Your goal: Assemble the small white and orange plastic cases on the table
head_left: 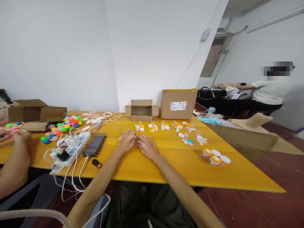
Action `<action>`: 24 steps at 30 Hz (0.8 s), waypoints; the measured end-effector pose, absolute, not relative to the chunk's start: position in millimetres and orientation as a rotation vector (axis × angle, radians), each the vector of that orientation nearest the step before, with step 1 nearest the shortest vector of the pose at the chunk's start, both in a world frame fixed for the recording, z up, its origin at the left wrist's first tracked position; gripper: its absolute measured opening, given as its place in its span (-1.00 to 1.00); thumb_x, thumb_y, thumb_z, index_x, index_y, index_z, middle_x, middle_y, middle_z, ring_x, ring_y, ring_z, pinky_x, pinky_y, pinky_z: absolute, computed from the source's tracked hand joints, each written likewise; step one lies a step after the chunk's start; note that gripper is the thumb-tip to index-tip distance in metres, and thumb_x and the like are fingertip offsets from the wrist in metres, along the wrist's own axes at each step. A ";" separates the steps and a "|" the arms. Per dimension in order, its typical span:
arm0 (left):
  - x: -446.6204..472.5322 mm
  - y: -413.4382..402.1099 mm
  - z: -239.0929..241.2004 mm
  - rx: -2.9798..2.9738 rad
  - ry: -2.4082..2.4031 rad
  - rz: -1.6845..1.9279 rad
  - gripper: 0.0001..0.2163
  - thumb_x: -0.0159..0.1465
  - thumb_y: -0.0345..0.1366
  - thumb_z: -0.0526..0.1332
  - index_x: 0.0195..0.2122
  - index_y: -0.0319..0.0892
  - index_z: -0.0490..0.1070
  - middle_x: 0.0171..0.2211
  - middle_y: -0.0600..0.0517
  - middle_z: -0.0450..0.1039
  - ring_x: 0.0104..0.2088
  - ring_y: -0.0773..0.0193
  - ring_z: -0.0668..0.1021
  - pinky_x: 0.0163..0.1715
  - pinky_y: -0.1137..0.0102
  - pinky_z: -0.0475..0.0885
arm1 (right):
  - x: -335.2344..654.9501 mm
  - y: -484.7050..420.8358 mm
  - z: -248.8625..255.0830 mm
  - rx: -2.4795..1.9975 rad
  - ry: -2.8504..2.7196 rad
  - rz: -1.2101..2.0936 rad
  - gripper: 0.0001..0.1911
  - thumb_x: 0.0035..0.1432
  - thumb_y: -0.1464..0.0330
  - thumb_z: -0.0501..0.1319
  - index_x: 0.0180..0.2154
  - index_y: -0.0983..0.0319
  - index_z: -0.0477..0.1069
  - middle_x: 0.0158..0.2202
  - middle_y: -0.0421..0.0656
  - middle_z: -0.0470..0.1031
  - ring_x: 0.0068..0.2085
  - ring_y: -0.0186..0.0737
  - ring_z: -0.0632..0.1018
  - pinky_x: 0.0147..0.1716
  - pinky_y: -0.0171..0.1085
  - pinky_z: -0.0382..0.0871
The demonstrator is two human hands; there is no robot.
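My left hand point(127, 141) is over the middle of the table, its fingers closed around a small white part point(134, 136) that barely shows. Close beside it, my right hand point(146, 146) has its fingers curled toward the same spot; whatever it pinches is hidden. A small white piece with holes point(120, 138) lies just left of my left hand. Beyond my hands are several little groups of white and orange parts point(155, 127) with clear cups. Another group, with a teal ring point(189, 142), is to the right. Clear jars with orange and white lids point(215, 159) stand together farther right.
A white power strip point(68, 152) with cables, a phone point(95, 145) and a black ring holder point(97, 163) lie left. Colourful balls point(68, 123) are beside a co-worker's arm point(17, 155). Cardboard boxes point(177, 104) stand at the back. Another person point(270, 91) sits far right.
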State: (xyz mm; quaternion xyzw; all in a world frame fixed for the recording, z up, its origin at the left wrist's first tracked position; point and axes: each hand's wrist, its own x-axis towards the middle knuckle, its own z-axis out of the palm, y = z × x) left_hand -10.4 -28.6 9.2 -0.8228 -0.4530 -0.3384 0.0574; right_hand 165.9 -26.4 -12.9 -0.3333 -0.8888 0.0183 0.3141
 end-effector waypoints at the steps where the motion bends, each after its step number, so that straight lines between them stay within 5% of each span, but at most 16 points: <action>1: -10.8 -28.4 8.7 -2.500 -1.374 -1.025 -0.81 0.40 -0.39 0.00 -0.17 -0.08 0.39 -0.24 -0.02 0.48 -0.12 0.12 0.45 -0.08 0.24 0.30 | 166.3 -26.8 -12.7 -0.874 -2.338 0.053 -0.82 0.24 0.52 0.18 -0.25 0.15 0.52 -0.05 -0.05 0.51 0.01 -0.06 0.47 -0.04 -0.08 0.37; 17: 1.1 -33.8 4.4 -2.803 -1.204 -0.937 -0.73 0.35 -0.30 0.15 0.06 -0.01 0.42 -0.02 -0.04 0.51 0.07 0.07 0.44 0.09 0.13 0.35 | 203.2 -10.0 -15.6 -1.002 -1.994 0.233 -0.82 0.25 0.43 0.17 -0.35 0.13 0.52 -0.06 -0.08 0.50 0.01 -0.07 0.49 0.07 -0.02 0.37; 24: 2.0 -33.1 2.4 -2.828 -1.173 -0.940 -0.81 0.36 -0.25 0.17 -0.04 0.01 0.49 -0.10 -0.03 0.53 -0.01 0.10 0.48 0.01 0.18 0.39 | 201.6 -5.6 -21.6 -0.991 -2.029 0.381 -0.84 0.18 0.47 0.24 -0.39 0.13 0.55 -0.07 -0.09 0.51 0.01 -0.10 0.51 0.06 -0.08 0.38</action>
